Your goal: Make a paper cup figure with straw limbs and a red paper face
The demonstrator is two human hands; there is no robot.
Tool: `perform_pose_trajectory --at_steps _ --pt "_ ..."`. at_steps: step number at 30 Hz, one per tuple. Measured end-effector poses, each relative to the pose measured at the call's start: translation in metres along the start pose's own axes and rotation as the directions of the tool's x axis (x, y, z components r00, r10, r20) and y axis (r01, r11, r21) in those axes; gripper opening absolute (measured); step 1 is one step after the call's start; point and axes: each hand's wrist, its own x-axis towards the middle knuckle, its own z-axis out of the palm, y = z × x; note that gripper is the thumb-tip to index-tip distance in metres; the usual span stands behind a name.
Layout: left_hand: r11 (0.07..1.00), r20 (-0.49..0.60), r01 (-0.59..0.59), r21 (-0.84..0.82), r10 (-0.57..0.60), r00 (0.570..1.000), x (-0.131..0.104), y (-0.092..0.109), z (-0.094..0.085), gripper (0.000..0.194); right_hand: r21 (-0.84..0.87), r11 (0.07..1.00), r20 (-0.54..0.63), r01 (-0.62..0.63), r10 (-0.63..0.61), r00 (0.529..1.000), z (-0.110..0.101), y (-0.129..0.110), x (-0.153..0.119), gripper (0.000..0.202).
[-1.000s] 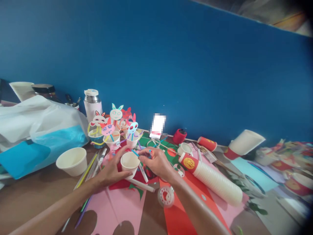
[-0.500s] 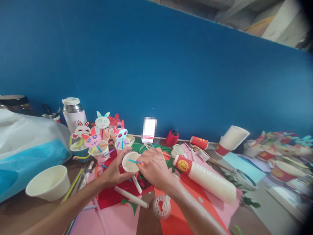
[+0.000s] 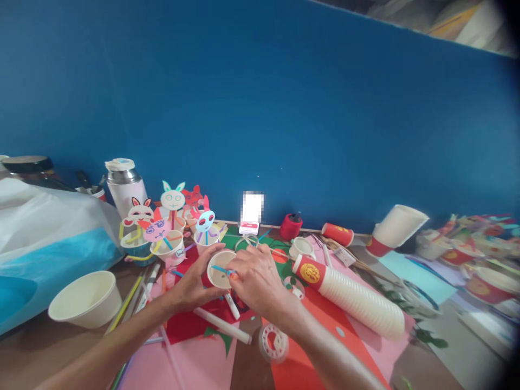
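White paper cup (image 3: 219, 269) is steadied by left hand (image 3: 194, 283); blue straw (image 3: 221, 268) is pinched by right hand (image 3: 254, 279).
One cup stack (image 3: 357, 301) lies at three o'clock, one bowl (image 3: 85, 299) at nine; four bunny cups (image 3: 170, 238) crowd eleven, beside the wall.

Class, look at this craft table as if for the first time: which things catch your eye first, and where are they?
The two hands meet mid-table: the left hand steadies a small paper cup while the right hand holds a blue strip across its mouth. Behind them stand paper-cup animal puppets against the blue wall. A long stack of cups lies to the right.
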Motion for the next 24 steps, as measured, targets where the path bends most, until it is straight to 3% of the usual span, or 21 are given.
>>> perform_pose_trajectory --at_steps 24 --pt "0.999 0.08 0.013 -0.048 -0.009 0.997 -0.0023 0.0031 -0.0002 0.077 -0.006 1.0 0.065 0.018 -0.017 0.998 0.0025 -0.0029 -0.0004 0.017"
